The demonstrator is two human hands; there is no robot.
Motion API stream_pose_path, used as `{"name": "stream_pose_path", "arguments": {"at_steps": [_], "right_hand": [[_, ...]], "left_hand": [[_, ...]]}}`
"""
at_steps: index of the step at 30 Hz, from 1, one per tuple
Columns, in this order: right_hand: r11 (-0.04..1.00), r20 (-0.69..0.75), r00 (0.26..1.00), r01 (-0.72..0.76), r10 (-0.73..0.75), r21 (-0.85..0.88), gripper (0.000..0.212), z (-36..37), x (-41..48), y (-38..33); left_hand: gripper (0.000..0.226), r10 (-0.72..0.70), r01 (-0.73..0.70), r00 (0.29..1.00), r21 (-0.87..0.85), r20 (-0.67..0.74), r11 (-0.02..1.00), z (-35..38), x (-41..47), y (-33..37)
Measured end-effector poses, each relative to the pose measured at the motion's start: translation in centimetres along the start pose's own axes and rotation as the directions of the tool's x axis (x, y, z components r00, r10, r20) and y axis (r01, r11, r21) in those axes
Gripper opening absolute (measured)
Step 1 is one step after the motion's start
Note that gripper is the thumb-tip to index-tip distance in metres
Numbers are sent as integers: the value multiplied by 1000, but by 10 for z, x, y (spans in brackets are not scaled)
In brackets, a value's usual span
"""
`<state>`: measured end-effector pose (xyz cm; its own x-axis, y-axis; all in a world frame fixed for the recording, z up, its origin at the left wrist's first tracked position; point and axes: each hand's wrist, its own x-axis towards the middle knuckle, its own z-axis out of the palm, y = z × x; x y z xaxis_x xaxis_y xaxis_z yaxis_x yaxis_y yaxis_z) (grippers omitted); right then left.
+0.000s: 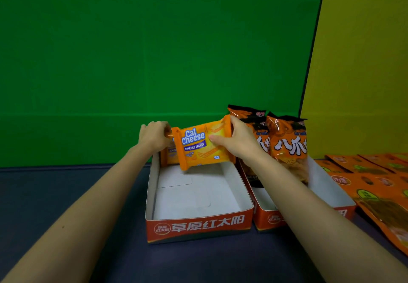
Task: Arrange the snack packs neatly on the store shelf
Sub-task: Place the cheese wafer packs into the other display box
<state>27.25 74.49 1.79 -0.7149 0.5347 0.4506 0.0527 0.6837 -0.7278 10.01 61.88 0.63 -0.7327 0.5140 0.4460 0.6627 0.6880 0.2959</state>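
Hands over the tray: your right hand [235,143] has thumb and fingers clamped on the right end of a Cal Cheese wafer pack [202,148], held tilted above the far end of the left cardboard tray [198,225]. Your left hand [154,137] curls its fingers round the top of a second wafer pack [170,155] standing at the tray's back wall. Risk from here — release the left too soon and that upright pack likely flops forward. Lower the tilted one crooked and it may wedge askew, or nudge the orange snack bags [289,143] standing in the neighbouring tray [267,218].
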Motion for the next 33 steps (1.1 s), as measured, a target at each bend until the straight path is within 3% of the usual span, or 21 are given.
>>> {"name": "stream_pose_path", "arguments": {"at_steps": [5, 9, 11, 15, 17, 20, 26, 33], "right_hand": [[998, 46, 999, -4, 7, -57, 54, 11, 8, -6], [987, 58, 994, -101, 94, 122, 49, 26, 19, -6], [960, 94, 986, -159, 141, 229, 44, 38, 24, -2], [945, 204, 963, -221, 173, 242, 38, 55, 26, 7], [969, 192, 966, -200, 171, 144, 39, 55, 27, 11], [984, 151, 981, -100, 122, -147, 46, 52, 28, 11], [930, 83, 996, 17, 15, -368, 46, 58, 33, 6], [690, 111, 972, 227, -209, -687, 46, 58, 31, 3]], "left_hand": [[40, 113, -121, 990, -105, -79, 987, 1, 1, -11], [34, 98, -122, 991, -319, -90, 940, -12, 1, -23], [29, 70, -107, 990, -328, -121, 939, -18, -1, -32], [20, 54, -90, 988, -260, -141, 961, -24, -10, -50], [19, 57, -80, 992, -217, -113, 973, -27, -16, -58], [20, 49, -64, 995, -187, -86, 980, -32, -25, -67], [24, 33, -37, 999, -107, -44, 994, -41, -41, -78], [24, 28, -28, 999, -2, -21, 1000, -47, -69, -84]]}}
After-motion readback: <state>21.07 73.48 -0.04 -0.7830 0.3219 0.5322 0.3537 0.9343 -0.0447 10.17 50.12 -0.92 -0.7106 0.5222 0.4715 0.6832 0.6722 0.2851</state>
